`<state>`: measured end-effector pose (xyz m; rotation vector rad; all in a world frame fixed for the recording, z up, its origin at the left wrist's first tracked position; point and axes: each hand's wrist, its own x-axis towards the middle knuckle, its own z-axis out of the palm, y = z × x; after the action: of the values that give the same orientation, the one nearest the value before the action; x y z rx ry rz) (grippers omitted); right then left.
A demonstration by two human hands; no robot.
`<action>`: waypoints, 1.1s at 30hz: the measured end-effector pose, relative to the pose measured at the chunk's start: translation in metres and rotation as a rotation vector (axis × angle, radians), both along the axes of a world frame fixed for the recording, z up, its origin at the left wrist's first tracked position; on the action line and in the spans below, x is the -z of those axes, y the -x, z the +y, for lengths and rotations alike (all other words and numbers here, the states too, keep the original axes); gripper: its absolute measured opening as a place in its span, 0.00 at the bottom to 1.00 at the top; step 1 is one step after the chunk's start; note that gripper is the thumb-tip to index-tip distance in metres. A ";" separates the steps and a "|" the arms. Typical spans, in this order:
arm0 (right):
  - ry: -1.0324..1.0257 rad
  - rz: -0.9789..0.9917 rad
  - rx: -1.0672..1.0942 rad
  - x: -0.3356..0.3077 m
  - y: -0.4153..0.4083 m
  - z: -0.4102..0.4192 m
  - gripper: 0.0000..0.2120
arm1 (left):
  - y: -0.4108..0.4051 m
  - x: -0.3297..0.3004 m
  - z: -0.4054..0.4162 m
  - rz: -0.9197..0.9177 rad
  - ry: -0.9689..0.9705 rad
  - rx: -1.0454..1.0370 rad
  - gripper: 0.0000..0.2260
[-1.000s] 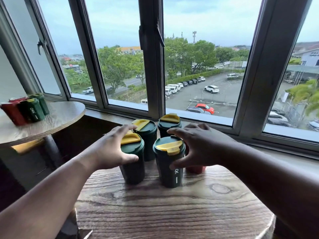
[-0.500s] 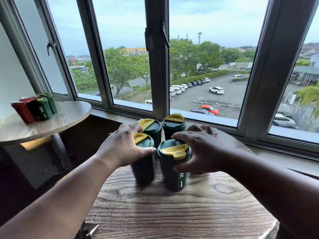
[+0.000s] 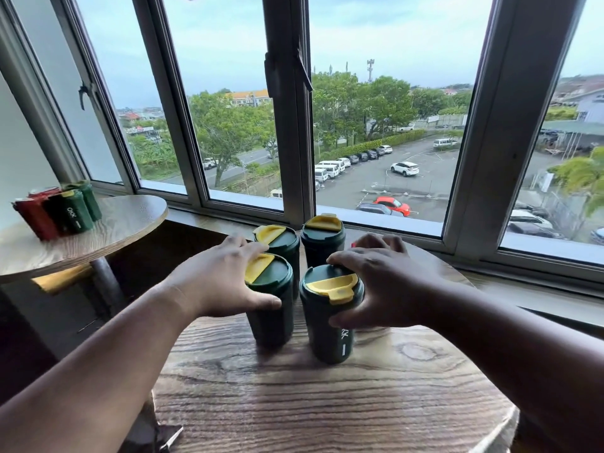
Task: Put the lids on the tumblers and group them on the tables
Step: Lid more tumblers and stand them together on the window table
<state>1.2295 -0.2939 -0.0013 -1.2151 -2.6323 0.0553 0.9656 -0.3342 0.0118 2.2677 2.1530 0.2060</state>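
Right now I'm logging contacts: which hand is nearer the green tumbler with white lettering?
Right. The right hand grips that tumbler at its lid; the left hand holds the neighbouring tumbler.

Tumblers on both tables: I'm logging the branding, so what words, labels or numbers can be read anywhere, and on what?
"OKK", in white letters running sideways, with a short white bar beside it: on the green tumbler on the left table.
White letters that look like the same mark, partly covered by the right hand: on the front right tumbler.
Signs outside the window: too small to read.
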 end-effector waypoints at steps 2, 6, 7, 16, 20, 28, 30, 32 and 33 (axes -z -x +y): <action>0.012 -0.006 0.001 0.000 -0.001 -0.001 0.47 | 0.009 -0.001 0.000 -0.128 0.026 0.074 0.42; 0.020 -0.012 -0.005 -0.002 0.000 0.000 0.46 | 0.016 0.007 0.003 -0.246 0.033 0.148 0.39; 0.026 -0.020 -0.007 -0.002 0.000 0.001 0.46 | 0.016 0.009 0.004 -0.276 0.005 0.137 0.39; 0.064 -0.086 0.003 -0.007 0.003 0.001 0.43 | 0.002 0.030 0.001 -0.150 -0.210 0.066 0.43; 0.093 -0.093 0.004 -0.009 0.005 0.000 0.44 | 0.005 0.033 0.003 -0.259 -0.118 0.133 0.43; 0.079 -0.013 0.008 -0.010 0.008 -0.003 0.44 | -0.013 0.043 0.000 -0.384 -0.333 0.030 0.44; 0.080 -0.002 0.004 -0.008 0.006 -0.001 0.43 | -0.016 0.042 0.000 -0.381 -0.334 0.028 0.43; 0.079 0.000 -0.003 -0.006 0.004 0.000 0.43 | -0.017 0.041 0.001 -0.385 -0.318 0.032 0.44; 0.080 0.000 -0.004 -0.005 0.004 0.001 0.43 | -0.018 0.040 0.001 -0.382 -0.310 0.036 0.44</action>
<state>1.2257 -0.2926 0.0038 -1.2348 -2.6558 0.1636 0.9831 -0.3328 -0.0283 2.1732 1.9880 0.9472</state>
